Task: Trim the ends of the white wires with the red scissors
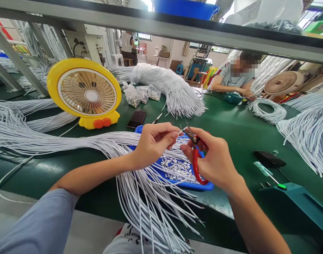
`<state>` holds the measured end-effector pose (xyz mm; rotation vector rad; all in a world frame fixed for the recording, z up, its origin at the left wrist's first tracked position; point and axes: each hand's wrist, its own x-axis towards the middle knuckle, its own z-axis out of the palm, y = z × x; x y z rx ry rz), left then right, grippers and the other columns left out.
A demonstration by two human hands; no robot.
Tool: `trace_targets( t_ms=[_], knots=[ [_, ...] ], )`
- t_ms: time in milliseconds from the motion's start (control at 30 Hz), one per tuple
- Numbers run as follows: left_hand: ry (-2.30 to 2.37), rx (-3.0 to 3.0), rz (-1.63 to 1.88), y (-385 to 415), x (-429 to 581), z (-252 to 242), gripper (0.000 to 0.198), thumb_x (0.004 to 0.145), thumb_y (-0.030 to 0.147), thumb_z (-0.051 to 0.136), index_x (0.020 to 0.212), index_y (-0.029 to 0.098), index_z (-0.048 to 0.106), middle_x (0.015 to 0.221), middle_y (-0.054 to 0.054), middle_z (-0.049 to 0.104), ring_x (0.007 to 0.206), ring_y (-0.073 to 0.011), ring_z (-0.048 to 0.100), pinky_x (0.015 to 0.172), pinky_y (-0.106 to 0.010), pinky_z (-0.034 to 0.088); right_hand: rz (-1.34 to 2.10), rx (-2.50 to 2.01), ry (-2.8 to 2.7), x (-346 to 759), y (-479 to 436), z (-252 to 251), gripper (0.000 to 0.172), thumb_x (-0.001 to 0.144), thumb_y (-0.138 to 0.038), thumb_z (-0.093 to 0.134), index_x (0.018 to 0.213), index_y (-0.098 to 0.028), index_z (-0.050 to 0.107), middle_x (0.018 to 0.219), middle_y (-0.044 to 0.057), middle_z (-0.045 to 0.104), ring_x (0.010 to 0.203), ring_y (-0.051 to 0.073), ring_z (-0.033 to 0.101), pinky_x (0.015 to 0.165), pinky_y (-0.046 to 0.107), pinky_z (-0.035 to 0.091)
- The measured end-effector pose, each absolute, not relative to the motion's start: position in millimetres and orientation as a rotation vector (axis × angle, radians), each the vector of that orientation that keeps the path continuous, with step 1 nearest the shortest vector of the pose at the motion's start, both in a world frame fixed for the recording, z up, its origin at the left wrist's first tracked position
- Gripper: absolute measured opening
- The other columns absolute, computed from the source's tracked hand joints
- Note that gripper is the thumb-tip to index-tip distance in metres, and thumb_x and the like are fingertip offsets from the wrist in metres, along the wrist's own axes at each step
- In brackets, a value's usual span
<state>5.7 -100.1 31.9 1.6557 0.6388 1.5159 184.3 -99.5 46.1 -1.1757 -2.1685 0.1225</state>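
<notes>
At the far left, white cables (71,142) sweep across the dark green worktop (230,130), running on behind the left forearm and spilling over the near edge, where the frame cuts off their ends. A yellow fan (112,79) with a smiling face stands over some of them. Above runs a metal shelf (140,17), its top mostly out of view.

In the middle, the shirt (121,243) at the bottom carries black print; I can read "THE BEST", the rest is covered by cables. The left hand (158,143) has thumb and forefinger pinched together on a small white tip (180,132), nearly all hidden, so I can't be sure it is a cable end. Behind it lie a phone (136,119) and a pen (157,118). Below both hands, a blue tray (207,186) holds small metal pieces (174,165), partly under cables.

The right hand (217,151) is curled round the red handles of scissors (195,162), blades slightly parted and pointing up beside the white tip. Farther right, across the worktop, sits a person (231,79) whose shirt lettering is too small to read, near a beige fan (283,84). A teal machine (301,204) fades into shadow at the lower right.
</notes>
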Motion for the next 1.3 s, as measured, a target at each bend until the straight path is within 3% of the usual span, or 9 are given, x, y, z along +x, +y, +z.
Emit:
trace_targets(
  t_ms=[700,1300],
  knots=[
    [0.577,1.762,1.544,-98.6,7.3,27.8,0.019,0.089,0.015,0.056,0.072,0.010,0.065,0.058,0.001,0.051,0.053,-0.0052,0.046,0.049,-0.017,0.039,0.215,-1.199,-2.218,181.5,-103.5,47.9,0.035,0.080,-0.034,0.063,0.113,-0.020,0.064,0.072,-0.001,0.067,0.056,0.011,0.048,0.058,0.027,0.038],
    [0.542,1.817,1.582,-100.2,6.4,24.7,0.015,0.089,0.013,0.056,0.079,0.010,0.067,0.062,0.000,0.053,0.055,-0.0056,0.048,0.050,-0.018,0.040,0.330,-1.154,-2.197,180.3,-107.7,49.3,0.038,0.079,-0.031,0.064,0.114,-0.016,0.064,0.071,0.000,0.066,0.058,0.012,0.048,0.057,0.026,0.040]
  ],
)
